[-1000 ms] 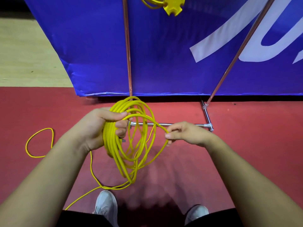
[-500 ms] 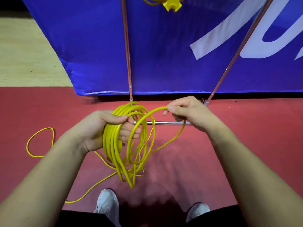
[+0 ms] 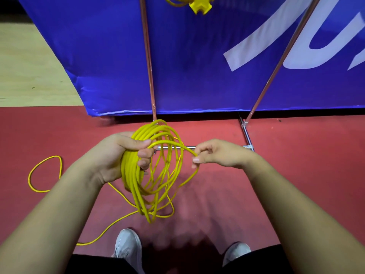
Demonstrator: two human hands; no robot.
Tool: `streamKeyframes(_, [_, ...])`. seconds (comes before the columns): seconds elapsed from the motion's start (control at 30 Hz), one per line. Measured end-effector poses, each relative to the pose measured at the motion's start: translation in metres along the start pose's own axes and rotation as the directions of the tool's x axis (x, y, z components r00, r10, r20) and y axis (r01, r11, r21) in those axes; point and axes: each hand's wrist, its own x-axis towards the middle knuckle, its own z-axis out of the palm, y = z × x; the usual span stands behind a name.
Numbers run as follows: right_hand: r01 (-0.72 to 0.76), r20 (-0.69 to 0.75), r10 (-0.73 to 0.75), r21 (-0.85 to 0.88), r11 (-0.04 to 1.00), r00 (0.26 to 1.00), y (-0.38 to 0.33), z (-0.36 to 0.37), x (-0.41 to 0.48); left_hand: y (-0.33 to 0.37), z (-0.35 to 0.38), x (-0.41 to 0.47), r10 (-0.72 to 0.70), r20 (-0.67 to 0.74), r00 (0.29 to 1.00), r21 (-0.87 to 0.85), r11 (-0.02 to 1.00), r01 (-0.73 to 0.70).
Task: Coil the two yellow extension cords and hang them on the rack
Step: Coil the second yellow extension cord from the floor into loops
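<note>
My left hand [image 3: 116, 157] grips a bundle of several loops of yellow extension cord [image 3: 136, 180], which hangs down in front of me. My right hand [image 3: 215, 155] pinches the newest strand of that cord just right of the bundle. The loose tail [image 3: 44, 173] runs down from the coil and lies on the red floor to my left in a loop. At the top edge, a second yellow cord with its cross-shaped socket end [image 3: 200, 4] hangs on the rack. The rack's copper uprights [image 3: 148, 62] rise before a blue banner.
The rack's chrome base bar [image 3: 245, 135] lies on the red floor just beyond my hands. The blue banner [image 3: 197, 56] stands right behind it. Light wooden flooring [image 3: 29, 66] is at the upper left. My grey shoes [image 3: 128, 248] are at the bottom.
My right hand has come down and to the right from the top of the coil, laying another loop into my left hand. The floor tail has shifted slightly.
</note>
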Motion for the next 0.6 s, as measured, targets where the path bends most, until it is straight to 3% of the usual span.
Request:
streamKeyframes(0.13, [0.125, -0.338, -0.009, 0.324, 0.938, 0.941, 0.002, -0.006, 0.007, -0.003, 0.001, 0.0, -0.08, -0.043, 0.996, 0.129, 0.988, 0.085])
streamKeyframes(0.23, [0.218, -0.457, -0.076, 0.268, 0.938, 0.886, -0.011, -0.011, 0.008, -0.004, 0.002, 0.0, -0.073, -0.055, 0.996, 0.138, 0.987, 0.08])
streamKeyframes(0.37, [0.229, -0.358, -0.206, 0.021, 0.973, 0.911, -0.04, -0.003, 0.001, -0.002, 0.003, 0.003, -0.041, -0.046, 0.998, 0.049, 0.998, 0.043])
streamKeyframes(0.6, [0.356, -0.195, -0.373, -0.12, 0.927, 0.907, -0.082, 0.025, -0.002, -0.008, 0.013, 0.005, -0.083, 0.076, 0.994, 0.108, 0.991, 0.074])
